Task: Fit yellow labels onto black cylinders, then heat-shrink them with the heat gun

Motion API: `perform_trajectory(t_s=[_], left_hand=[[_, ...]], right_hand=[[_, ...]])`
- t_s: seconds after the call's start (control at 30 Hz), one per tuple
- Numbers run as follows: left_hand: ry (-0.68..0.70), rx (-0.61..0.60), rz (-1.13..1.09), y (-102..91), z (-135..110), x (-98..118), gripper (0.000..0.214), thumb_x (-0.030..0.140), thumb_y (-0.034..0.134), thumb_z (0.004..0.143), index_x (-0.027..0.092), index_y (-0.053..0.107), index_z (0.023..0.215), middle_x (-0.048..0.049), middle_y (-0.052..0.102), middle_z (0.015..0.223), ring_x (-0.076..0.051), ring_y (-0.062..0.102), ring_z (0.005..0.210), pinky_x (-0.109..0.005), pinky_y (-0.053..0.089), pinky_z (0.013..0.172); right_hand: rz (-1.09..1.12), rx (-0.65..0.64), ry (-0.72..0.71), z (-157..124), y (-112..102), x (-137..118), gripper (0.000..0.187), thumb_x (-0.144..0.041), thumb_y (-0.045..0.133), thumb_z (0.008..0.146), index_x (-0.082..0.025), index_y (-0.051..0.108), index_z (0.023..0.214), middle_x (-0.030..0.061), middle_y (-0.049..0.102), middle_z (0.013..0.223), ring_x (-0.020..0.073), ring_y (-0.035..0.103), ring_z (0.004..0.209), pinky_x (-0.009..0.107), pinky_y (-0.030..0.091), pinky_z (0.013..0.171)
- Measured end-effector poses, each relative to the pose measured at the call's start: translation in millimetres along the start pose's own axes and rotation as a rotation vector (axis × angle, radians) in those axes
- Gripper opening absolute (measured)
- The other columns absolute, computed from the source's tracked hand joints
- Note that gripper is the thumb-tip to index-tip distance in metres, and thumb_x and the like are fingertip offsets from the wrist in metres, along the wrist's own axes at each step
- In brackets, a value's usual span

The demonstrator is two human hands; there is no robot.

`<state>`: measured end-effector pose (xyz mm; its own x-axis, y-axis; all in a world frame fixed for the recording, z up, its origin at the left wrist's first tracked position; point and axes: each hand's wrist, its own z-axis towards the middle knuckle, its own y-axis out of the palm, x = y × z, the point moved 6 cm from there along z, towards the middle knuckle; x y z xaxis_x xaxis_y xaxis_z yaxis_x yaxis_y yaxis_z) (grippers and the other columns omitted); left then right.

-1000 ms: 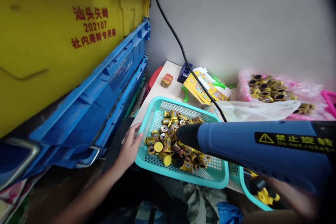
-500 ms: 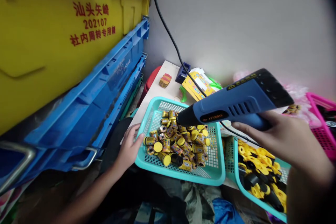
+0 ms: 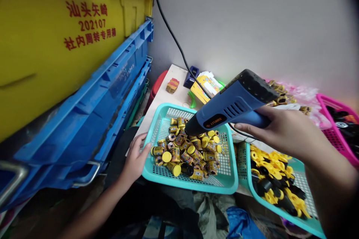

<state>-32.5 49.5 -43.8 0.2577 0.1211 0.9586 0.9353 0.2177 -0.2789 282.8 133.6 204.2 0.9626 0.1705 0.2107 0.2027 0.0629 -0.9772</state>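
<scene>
My right hand is wrapped round the handle of a blue and black heat gun. The gun's dark nozzle points down and left, over the far side of the heap in a turquoise plastic basket. Small yellow printed cylinders, many with yellow caps, are piled in this basket; one among them has a black end. With my left hand I grip the basket's left rim, thumb over the edge and the other fingers partly hidden outside it.
A second turquoise basket to the right holds yellow and black plastic parts. Behind lie yellow cards, a dark blue block and a power cord. A pink basket stands far right. Stacked blue crates and a yellow one rise at left.
The heat gun has swung slightly left, its rear end lower in view and its nozzle angled more steeply downward. My left hand keeps its hold on the basket. The view has shifted slightly right.
</scene>
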Motion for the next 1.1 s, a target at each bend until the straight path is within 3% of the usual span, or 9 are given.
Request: perform_trajectory(t_s=[0.5, 0.63, 0.7, 0.77, 0.97, 1.1], left_hand=[[-0.008, 0.001, -0.006, 0.1, 0.5, -3.7, 0.038, 0.042, 0.052, 0.085, 0.021, 0.058, 0.116, -0.0104, 0.063, 0.121, -0.027, 0.058, 0.114, -0.044, 0.045, 0.101], [-0.009, -0.01, -0.007, 0.9, 0.6, -4.2, 0.039, 0.043, 0.052, 0.085, 0.02, 0.058, 0.117, -0.0111, 0.062, 0.121, -0.028, 0.057, 0.115, -0.046, 0.045, 0.101], [-0.002, -0.006, 0.003, 0.1, 0.6, -4.4, 0.04, 0.044, 0.051, 0.085, 0.02, 0.058, 0.117, -0.0114, 0.062, 0.121, -0.028, 0.057, 0.115, -0.046, 0.045, 0.101], [0.012, 0.008, 0.024, -1.7, 0.8, -3.9, 0.04, 0.044, 0.051, 0.086, 0.021, 0.058, 0.117, -0.0113, 0.062, 0.122, -0.028, 0.056, 0.116, -0.046, 0.045, 0.101], [0.105, 0.034, 0.136, -5.1, 2.3, 3.4, 0.035, 0.043, 0.05, 0.087, 0.024, 0.059, 0.114, -0.0099, 0.062, 0.122, -0.028, 0.054, 0.118, -0.046, 0.044, 0.101], [0.093, 0.022, 0.159, -4.8, 4.9, -3.6, 0.037, 0.045, 0.049, 0.087, 0.024, 0.058, 0.117, -0.0091, 0.062, 0.12, -0.027, 0.057, 0.115, -0.046, 0.046, 0.098]], right_hand=[[-0.012, 0.068, -0.12, -4.7, -8.3, -15.0, 0.058, -0.079, 0.046, 0.074, -0.024, 0.063, 0.073, 0.0011, 0.054, 0.054, 0.0137, 0.047, 0.047, 0.026, 0.027, 0.047], [-0.099, 0.304, -0.117, -8.2, -12.2, -21.9, 0.059, -0.078, 0.044, 0.077, -0.021, 0.061, 0.07, 0.0034, 0.055, 0.054, 0.0147, 0.045, 0.046, 0.026, 0.024, 0.047], [-0.144, 0.429, -0.207, -12.7, -15.1, -31.8, 0.055, -0.071, 0.043, 0.082, -0.02, 0.061, 0.072, 0.0042, 0.056, 0.055, 0.0154, 0.047, 0.048, 0.026, 0.023, 0.048], [-0.154, 0.464, -0.297, -17.2, -15.3, -38.5, 0.052, -0.066, 0.042, 0.086, -0.02, 0.059, 0.07, 0.0039, 0.055, 0.054, 0.0156, 0.049, 0.049, 0.026, 0.024, 0.048], [-0.221, 0.507, -0.25, -37.2, -16.6, -21.4, 0.054, -0.064, 0.037, 0.09, -0.018, 0.06, 0.073, 0.0057, 0.058, 0.056, 0.0178, 0.051, 0.045, 0.027, 0.022, 0.046], [-0.108, 0.497, -0.204, -47.8, -8.2, -8.4, 0.056, -0.068, 0.04, 0.087, -0.02, 0.057, 0.065, 0.0045, 0.057, 0.052, 0.0166, 0.05, 0.045, 0.026, 0.025, 0.047]])
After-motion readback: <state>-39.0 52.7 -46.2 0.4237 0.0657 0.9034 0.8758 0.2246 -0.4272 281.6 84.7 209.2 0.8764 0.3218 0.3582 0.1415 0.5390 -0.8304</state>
